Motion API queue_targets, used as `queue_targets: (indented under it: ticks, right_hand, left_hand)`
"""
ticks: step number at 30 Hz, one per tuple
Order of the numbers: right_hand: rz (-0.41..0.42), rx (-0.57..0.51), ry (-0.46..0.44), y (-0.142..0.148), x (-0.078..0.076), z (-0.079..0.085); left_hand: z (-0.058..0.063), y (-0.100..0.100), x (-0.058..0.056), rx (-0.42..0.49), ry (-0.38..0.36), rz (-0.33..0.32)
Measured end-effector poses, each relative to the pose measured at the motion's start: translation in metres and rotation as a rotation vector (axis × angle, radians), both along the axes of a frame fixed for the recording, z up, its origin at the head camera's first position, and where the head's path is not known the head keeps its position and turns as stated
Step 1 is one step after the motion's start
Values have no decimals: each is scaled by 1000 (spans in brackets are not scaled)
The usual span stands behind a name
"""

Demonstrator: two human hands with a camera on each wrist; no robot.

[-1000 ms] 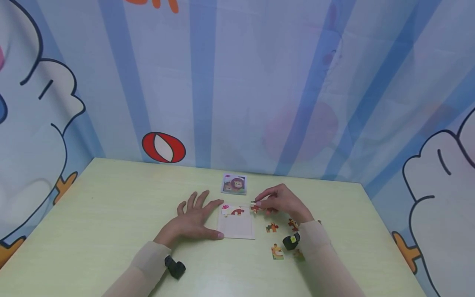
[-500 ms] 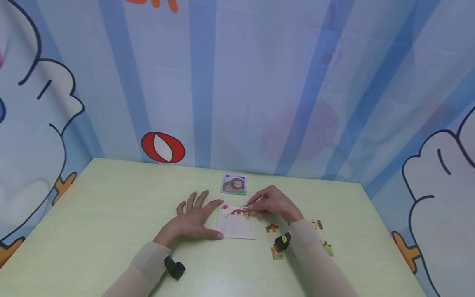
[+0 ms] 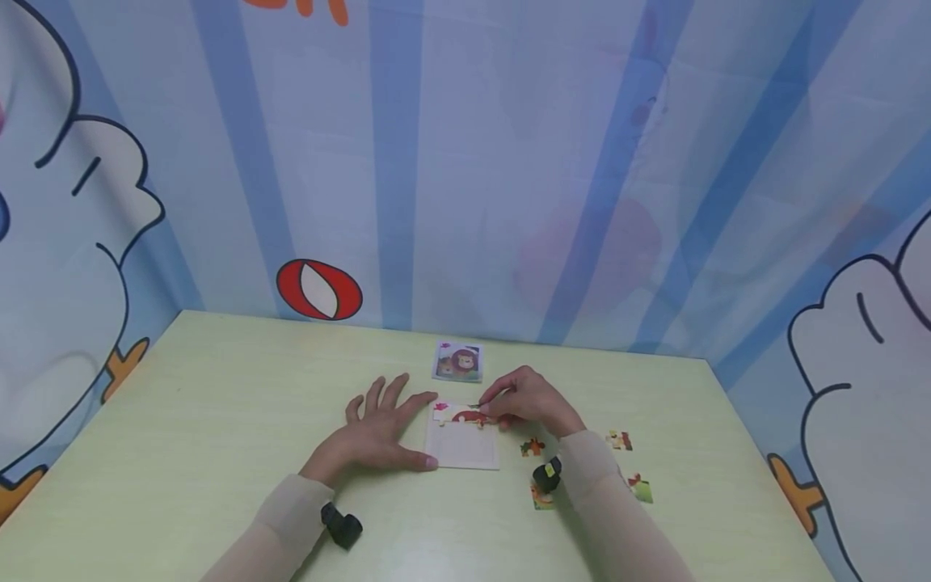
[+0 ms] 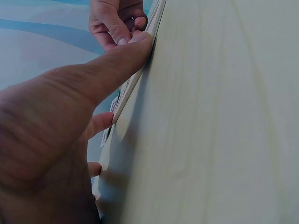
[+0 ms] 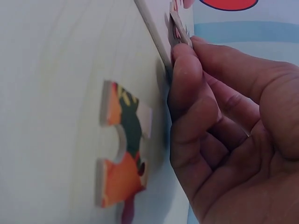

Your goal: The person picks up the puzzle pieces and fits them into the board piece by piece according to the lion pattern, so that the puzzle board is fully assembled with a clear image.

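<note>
Your R wrist cam shows what the head cam mostly hides behind fingers: a thin, flat printed jigsaw pc [image 5: 182, 29], tilted at the white square puzzle tray [image 3: 461, 449]. It also gets a close-up of a loose orange-and-green jigsaw pc [image 5: 131, 126] on the pale yellow wood-grain bench [image 3: 240, 404]. Head cam alone has the small square lion-picture card [image 3: 457, 361] in full, beyond the tray.

Your L hand [image 3: 374, 436] is splayed, gripping nothing; thumb & index tip touch the tray's L edge, clearest in L wrist cam. Your R hand [image 3: 529, 402] is over the tray's far R corner, grip nearly closed, thumb & fingertips pinching the thin pc. That pc sits btwn the tips, near the red-and-white fitted pcs [image 3: 465, 415].
</note>
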State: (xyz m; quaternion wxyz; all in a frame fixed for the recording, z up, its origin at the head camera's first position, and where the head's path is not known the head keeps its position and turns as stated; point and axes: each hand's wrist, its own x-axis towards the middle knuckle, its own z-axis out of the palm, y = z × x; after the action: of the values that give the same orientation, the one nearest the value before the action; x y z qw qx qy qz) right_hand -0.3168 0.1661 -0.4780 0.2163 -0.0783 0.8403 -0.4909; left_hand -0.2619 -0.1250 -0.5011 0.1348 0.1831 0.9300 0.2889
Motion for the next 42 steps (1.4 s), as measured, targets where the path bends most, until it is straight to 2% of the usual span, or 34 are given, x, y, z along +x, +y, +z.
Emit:
queue_targets:
  ticks: [7,11,17,25,31,35,42]
  right_hand:
    - [10,126,75,-7,0,4]
    - [4,184,97,-10,0,5]
    - [4,241,119,-11,2,5]
    - [31,213,127,-10,2,7]
    - [39,165,104,-4,1,4]
    - [48,146,110,4,2,6]
    - [25,183,141,19,6,14]
  left_hand:
    - [-12,-1,-5,-12,23,-3]
    - [-11,-1,-3,-5,27,-7]
    - [-1,0,0,-4,6,-8]
    - [-6,1,-1,-25,18,-3]
    - [-3,1,-1,-49,-5,6]
    - [-3,0,0,-30,4,-1]
    - [-8,-1,-1,24,34,-12]
